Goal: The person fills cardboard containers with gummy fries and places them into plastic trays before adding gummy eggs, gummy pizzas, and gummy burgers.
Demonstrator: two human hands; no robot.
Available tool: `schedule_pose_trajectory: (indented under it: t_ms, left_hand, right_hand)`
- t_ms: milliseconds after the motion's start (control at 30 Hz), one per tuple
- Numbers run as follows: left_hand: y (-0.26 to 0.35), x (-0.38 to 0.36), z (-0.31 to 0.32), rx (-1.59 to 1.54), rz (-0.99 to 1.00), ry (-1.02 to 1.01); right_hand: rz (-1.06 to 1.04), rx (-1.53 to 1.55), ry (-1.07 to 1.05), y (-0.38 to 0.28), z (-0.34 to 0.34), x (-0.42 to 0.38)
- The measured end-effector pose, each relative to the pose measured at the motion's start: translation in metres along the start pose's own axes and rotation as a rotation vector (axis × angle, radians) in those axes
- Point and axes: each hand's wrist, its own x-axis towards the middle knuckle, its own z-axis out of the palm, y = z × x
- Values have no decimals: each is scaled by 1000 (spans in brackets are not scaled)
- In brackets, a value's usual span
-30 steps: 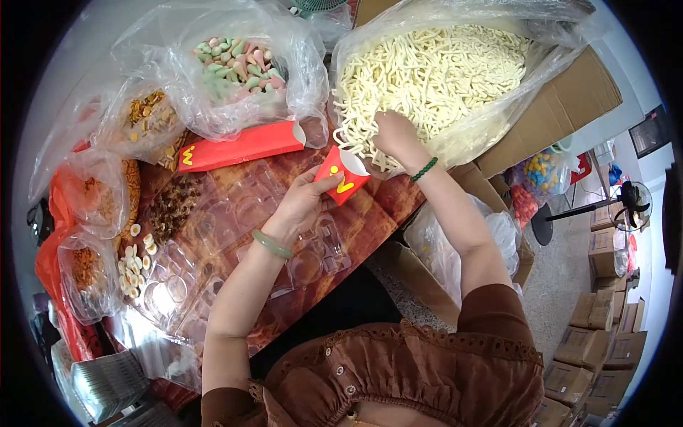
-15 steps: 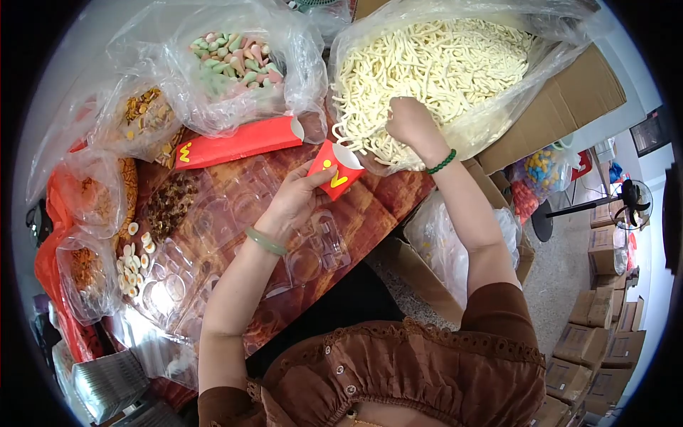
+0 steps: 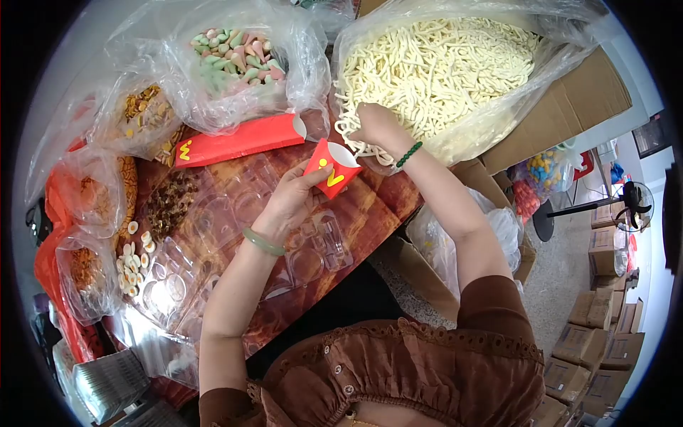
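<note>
My left hand [image 3: 293, 196] is closed around a small red fry carton [image 3: 334, 165] with a yellow mark, its white-lined mouth tilted up and to the right. Just above and to the right of that mouth is my right hand [image 3: 380, 129], its fingers curled together at the near edge of a big clear bag [image 3: 491, 142]. Pale yellow, fry-like strands [image 3: 434, 71] fill the bag, and some lie against the fingers of my right hand. What those fingers hold is hidden. A long, flat red carton [image 3: 242, 140] lies behind my left hand.
Pastel drop-shaped candies [image 3: 238, 57] sit in a clear bag at the back. Small egg-like pieces [image 3: 131, 269], brown pieces [image 3: 171, 205] and clear plastic trays [image 3: 313, 252] lie on the table [image 3: 380, 206]. A cardboard box [image 3: 420, 274] stands beside the table at right.
My right hand has moved left and slightly down from the strands, closer to the small carton's mouth. My left hand keeps the carton, shifted slightly left.
</note>
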Motion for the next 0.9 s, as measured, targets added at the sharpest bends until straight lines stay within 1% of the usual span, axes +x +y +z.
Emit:
schedule_pose_trajectory:
  t_ms: [33, 167, 233, 333, 400, 433, 500, 533, 600, 633, 733, 767, 800, 867, 900]
  left_hand:
    - [-1, 1, -1, -1, -3, -1]
    - [-3, 7, -2, 6, -8, -24]
    - [-2, 7, -1, 4, 0, -28]
    - [-3, 11, 2, 7, 7, -36]
    - [-5, 20, 5, 33, 33, -15]
    - [-6, 24, 9, 34, 32, -19]
    - [-7, 32, 22, 153, 54, 61]
    - [-6, 36, 30, 153, 62, 58]
    - [-5, 44, 44, 114, 79, 65]
    - [-7, 50, 47, 111, 81, 66]
    - [-7, 69, 56, 94, 93, 36]
    - [-7, 74, 59, 113, 101, 65]
    - [-6, 79, 61, 131, 109, 95]
    - [-8, 89, 59, 140, 134, 74]
    - [-8, 91, 60, 148, 157, 54]
  right_hand:
    - [44, 34, -78, 0, -4, 0]
    - [55, 44, -138, 10, -7, 12]
    - [81, 105, -216, 15, -30, 10]
    - [-3, 160, -99, 31, -55, 6]
    - [1, 177, -63, 39, -66, 5]
    - [2, 116, -53, 43, -68, 8]
    - [18, 38, -2, 48, -69, 5]
    - [15, 33, 4, 50, -73, 5]
    - [-45, 15, 136, 48, -77, -3]
    - [-47, 14, 135, 45, -79, -8]
    - [-326, 137, 247, 38, -84, -16]
    - [-325, 135, 249, 36, -87, -17]
    - [-306, 173, 154, 32, -93, -17]
    - [-290, 240, -33, 27, -107, -17]
    - [-290, 240, -30, 31, -107, -14]
